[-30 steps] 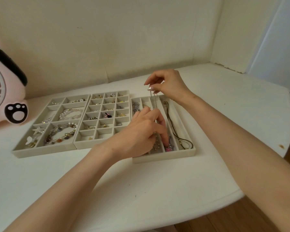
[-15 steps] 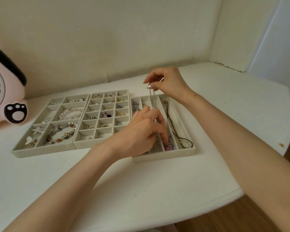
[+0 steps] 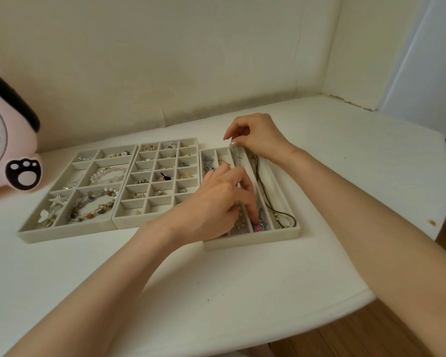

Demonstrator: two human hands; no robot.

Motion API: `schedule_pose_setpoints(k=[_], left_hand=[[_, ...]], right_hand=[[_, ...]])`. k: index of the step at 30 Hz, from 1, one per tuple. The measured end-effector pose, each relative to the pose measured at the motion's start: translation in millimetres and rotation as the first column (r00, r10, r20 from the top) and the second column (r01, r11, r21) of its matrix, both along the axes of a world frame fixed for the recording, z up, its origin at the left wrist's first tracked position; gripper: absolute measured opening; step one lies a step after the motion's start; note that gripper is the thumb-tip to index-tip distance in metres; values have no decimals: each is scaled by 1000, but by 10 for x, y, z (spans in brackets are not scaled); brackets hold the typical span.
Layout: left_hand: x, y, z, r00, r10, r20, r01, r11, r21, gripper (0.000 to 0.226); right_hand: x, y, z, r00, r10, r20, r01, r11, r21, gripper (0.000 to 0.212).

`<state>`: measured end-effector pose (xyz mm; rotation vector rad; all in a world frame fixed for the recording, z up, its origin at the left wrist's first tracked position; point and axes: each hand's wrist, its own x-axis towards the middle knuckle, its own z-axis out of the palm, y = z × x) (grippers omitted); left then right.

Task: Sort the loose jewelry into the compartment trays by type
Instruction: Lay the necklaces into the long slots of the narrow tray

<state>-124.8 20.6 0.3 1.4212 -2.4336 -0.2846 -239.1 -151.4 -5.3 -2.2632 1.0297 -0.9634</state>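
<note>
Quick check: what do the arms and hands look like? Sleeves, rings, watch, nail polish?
The left forearm and right forearm are bare to the frame edge, no sleeves in view. Neither the left hand nor the right hand shows a ring, and no watch or bracelet is visible. One right fingernail looks pale and glossy; the others are unclear.

The left hand (image 3: 216,202) covers most of the chain (image 3: 238,158) and part of the long tray (image 3: 252,242); pink fan (image 3: 8,140) cropped at left

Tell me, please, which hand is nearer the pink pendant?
Left. The left hand touches the pink pendant with a fingertip; the right hand pinches a chain at the far end of the tray.
</note>
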Motion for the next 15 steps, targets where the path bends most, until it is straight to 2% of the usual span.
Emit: schedule_pose_setpoints(k=[11, 15], left_hand=[[-7, 10, -7, 1000, -16, 12, 16, 1000, -22, 51], [-3, 4, -1, 998, 25, -63, -30, 996, -81, 50]], right_hand=[[-8, 0, -47, 999, -4, -40, 4, 1000, 7, 22], [-3, 6, -43, 999, 7, -34, -6, 1000, 15, 24]])
